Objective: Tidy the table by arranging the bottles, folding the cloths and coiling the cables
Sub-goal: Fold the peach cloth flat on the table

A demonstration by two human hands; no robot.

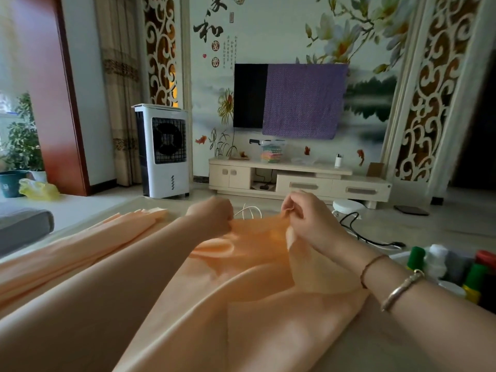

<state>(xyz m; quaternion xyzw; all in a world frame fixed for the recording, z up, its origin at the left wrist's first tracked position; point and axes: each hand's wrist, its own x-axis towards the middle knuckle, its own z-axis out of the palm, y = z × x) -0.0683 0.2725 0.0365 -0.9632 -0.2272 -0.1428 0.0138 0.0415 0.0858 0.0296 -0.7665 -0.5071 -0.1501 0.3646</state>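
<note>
Both hands, left hand (214,216) and right hand (303,216), pinch soft, apparently sheer peach cloth (241,291).

The cloth (241,291) is spread over the table (375,350), its far edge held up between the left hand (214,216) and the right hand (308,218). Beyond the hands a white cable (248,210) is seen; a black cable (359,232) lies to the right. The bottles (456,267) are grouped at the right, beside the right forearm. More cloth is folded at the left.
</note>
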